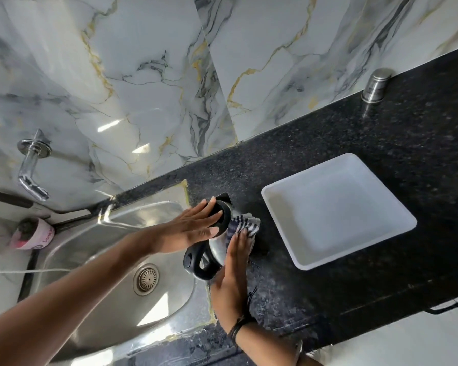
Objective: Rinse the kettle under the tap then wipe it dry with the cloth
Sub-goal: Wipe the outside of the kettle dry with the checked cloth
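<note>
A steel kettle [217, 244] with a black lid and black handle stands on the dark granite counter [328, 133], just right of the sink. My left hand [188, 231] lies flat on the lid, fingers stretched out. My right hand [234, 262] presses a blue-and-white striped cloth [245, 224] against the kettle's right side. The chrome tap [32, 167] juts from the marble wall at the left; no water runs from it.
A steel sink [117, 260] with a round drain fills the lower left. An empty white square tray [339, 210] sits on the counter right of the kettle. A small steel canister [376, 85] stands by the wall at the far right. A pink container [35, 233] rests left of the sink.
</note>
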A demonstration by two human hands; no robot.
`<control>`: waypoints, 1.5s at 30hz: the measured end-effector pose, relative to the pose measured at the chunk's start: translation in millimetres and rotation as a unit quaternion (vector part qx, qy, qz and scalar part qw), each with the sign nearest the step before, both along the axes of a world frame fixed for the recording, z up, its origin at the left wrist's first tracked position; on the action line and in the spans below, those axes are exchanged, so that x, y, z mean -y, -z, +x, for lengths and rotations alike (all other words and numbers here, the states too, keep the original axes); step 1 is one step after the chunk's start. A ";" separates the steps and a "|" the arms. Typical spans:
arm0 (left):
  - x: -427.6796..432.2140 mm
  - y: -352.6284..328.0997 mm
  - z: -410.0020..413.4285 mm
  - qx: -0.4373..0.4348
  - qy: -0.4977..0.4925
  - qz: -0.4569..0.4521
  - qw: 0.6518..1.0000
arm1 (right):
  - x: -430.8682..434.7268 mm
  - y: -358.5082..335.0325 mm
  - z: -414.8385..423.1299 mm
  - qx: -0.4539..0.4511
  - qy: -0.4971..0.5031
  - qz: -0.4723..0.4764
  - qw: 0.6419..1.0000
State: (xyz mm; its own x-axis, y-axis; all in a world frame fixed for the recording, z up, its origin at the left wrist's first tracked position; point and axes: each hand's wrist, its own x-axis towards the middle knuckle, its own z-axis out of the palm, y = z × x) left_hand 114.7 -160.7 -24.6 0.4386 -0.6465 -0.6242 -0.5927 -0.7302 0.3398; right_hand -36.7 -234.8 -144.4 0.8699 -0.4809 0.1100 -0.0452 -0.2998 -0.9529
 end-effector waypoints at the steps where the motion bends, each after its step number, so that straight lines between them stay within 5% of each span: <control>1: -0.3 -0.7 0.8 -0.010 -0.006 -0.005 1.000 | -4.2 7.8 -5.1 -0.002 -0.009 -0.023 1.000; 5: 2.7 -4.3 1.9 -0.026 -0.004 -0.003 1.000 | -11.6 37.2 -17.8 -0.041 -0.046 -0.064 0.996; 10: 6.6 -12.7 0.4 -0.020 0.020 0.026 0.999 | 2.3 43.2 -12.6 -0.130 0.019 0.045 0.990; 16: 3.9 -12.5 3.2 -0.003 0.043 0.029 0.999 | 14.5 2.1 10.6 -0.060 0.151 0.099 0.982; 25: 3.0 -12.1 6.6 0.030 0.066 0.066 0.995 | -40.7 28.4 -27.3 -0.049 -0.029 -0.137 0.989; 37: 5.7 -17.9 1.2 -0.004 0.034 0.034 0.999 | -1.6 52.7 -34.4 -0.089 -0.148 -0.468 0.867; 42: 3.7 -10.6 5.3 -0.005 0.034 0.031 0.999 | 4.5 61.7 -44.8 -0.256 -0.230 -0.417 0.841; 45: -0.1 -5.2 8.8 0.021 0.064 0.039 0.997 | 17.2 51.2 -44.6 -0.259 -0.248 -0.230 0.905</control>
State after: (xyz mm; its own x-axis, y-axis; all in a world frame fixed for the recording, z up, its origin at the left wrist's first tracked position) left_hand 123.5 -160.6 -19.3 0.3822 -0.6493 -0.6575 -0.6957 -0.6705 0.2577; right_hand -81.4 -252.0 -195.5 0.9581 -0.0239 -0.2856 -0.2015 -0.7650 -0.6117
